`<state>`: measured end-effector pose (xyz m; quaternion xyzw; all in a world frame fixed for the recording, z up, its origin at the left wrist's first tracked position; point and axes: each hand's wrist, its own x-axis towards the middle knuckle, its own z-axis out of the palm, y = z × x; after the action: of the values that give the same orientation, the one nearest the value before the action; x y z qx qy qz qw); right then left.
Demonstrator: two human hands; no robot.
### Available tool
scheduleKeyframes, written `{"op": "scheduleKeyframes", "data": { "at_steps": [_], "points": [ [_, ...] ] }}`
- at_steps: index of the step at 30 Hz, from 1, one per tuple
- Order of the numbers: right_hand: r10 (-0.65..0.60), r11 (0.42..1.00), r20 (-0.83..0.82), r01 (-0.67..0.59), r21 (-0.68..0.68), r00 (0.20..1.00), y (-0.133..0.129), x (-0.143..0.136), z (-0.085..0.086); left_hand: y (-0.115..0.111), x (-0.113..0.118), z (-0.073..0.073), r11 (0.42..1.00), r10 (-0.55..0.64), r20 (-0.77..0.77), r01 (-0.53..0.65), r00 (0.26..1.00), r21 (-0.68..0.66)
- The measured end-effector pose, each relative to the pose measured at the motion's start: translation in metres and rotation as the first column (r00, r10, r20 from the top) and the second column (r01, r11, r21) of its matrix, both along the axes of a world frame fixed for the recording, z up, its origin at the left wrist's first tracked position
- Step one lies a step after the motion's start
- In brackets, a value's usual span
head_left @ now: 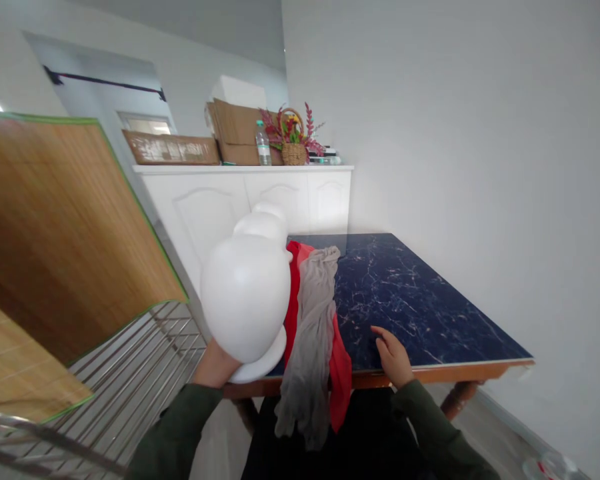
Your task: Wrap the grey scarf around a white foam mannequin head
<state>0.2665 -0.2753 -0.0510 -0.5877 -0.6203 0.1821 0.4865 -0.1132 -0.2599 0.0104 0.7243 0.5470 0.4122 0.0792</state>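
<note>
Head view: grey scarf (313, 327) runs lengthwise away; left hand (217, 365) half-hidden, grip unclear; right hand (395, 358) spread.

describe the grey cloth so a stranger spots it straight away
Start at the blue marbled table and find the white rounded forms on its left. Just right of them, a long grey cloth hangs over the near edge. Its crinkled grey surface sets it apart from the red fabric beside it.
</note>
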Motion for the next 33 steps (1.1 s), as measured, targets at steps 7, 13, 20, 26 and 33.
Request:
{"op": "scheduleKeyframes", "data": {
  "at_steps": [7, 13, 20, 26, 33],
  "points": [
    [0.021, 0.998, 0.216, -0.01, -0.054, 0.976, -0.003, -0.003, 0.002, 0.022, -0.024, -0.031, 0.991, 0.137, -0.059, -0.137, 0.989, 0.013],
    [0.028, 1.0, 0.265, -0.031, 0.004, 0.964, -0.005, -0.006, 0.003, 0.004, -0.01, -0.026, 0.962, 0.263, 0.031, -0.264, 0.964, 0.068],
    [0.041, 0.998, 0.21, -0.051, 0.042, 0.977, -0.007, -0.009, 0.003, -0.086, 0.059, -0.05, 0.805, 0.303, 0.1, -0.31, 0.948, 0.506],
    [0.168, 0.967, -0.115, -0.186, -0.173, 0.979, 0.036, -0.026, 0.018, -0.041, 0.145, 0.0, 0.781, -0.52, -0.243, 0.571, 0.819, 0.251],
    [0.106, 0.688, -0.9, -0.685, -0.241, 0.423, 0.122, -0.055, 0.031, 0.115, 0.234, 0.009, 0.802, -0.333, 0.53, 0.53, 0.78, -0.277]
  ]
}}
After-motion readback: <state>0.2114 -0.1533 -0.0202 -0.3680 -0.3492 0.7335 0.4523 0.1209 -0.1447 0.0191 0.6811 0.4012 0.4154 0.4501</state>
